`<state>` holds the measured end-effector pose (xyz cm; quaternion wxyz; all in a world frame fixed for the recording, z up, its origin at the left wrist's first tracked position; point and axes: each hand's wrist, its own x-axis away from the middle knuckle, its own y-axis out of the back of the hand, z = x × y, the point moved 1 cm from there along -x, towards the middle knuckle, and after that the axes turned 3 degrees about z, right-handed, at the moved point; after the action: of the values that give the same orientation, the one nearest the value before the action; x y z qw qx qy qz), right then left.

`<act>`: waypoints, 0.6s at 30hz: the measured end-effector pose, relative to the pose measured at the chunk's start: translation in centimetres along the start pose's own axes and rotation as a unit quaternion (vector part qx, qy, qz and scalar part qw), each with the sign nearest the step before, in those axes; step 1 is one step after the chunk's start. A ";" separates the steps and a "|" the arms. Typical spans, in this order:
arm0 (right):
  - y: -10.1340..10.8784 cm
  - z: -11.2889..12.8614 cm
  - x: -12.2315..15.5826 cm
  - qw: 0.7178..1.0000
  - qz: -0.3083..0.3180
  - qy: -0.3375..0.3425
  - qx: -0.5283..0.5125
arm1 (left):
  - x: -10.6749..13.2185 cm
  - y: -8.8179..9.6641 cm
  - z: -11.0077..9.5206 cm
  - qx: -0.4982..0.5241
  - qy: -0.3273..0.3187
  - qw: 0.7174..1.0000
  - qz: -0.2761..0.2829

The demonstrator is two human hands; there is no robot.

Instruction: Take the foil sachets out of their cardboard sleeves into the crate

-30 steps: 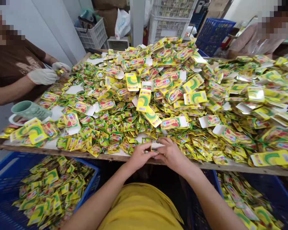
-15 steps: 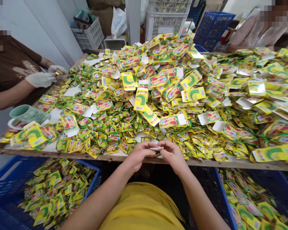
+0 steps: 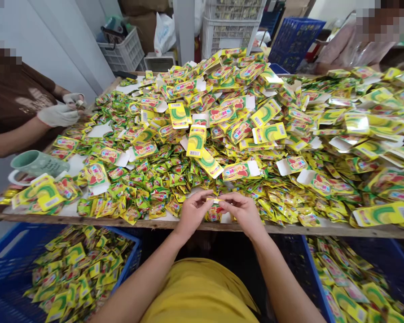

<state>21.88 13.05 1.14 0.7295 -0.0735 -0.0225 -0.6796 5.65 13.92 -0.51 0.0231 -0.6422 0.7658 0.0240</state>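
At the table's front edge, my left hand (image 3: pixel 192 215) and my right hand (image 3: pixel 243 212) meet, thumbs and fingertips pinched together. Between them is a small carton (image 3: pixel 214 201), with a narrow yellow-and-white edge showing; fingers cover most of it. Just below the fingertips, a fruit-printed yellow and red surface (image 3: pixel 213 214) is visible; I cannot tell whether it belongs to the carton or to a packet beneath. Small green and yellow candy packets (image 3: pixel 168 172) lie loose around both hands. Beyond them rises a heap of yellow printed cartons (image 3: pixel 227 110), many with white end flaps open.
A green mug (image 3: pixel 37 163) stands at the table's left end. Blue crates (image 3: pixel 11 251) filled with cartons sit below the table on both sides. A co-worker's gloved hands (image 3: pixel 59 114) work at the left; another person (image 3: pixel 343 45) is at the back right.
My hands have turned the carton, so its yellow edge shows where a white flap showed before. The co-worker's gloved hands at the left have shifted slightly.
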 end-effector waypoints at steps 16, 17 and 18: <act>1.6 -2.2 3.9 0.887 -0.133 0.230 0.378 | 0.6 0.6 1.1 -0.176 -0.159 0.965 0.110; 3.1 -2.1 4.1 0.858 -0.199 0.211 0.423 | 0.6 0.5 1.1 -0.193 -0.146 0.962 0.129; 4.7 -2.1 4.3 0.820 -0.254 0.182 0.480 | 0.5 0.4 1.0 -0.206 -0.137 0.958 0.147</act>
<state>26.71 8.85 -0.74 0.4649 0.4195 -0.2303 -0.7449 5.17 13.52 -1.50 -0.0088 -0.5043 0.8195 0.2720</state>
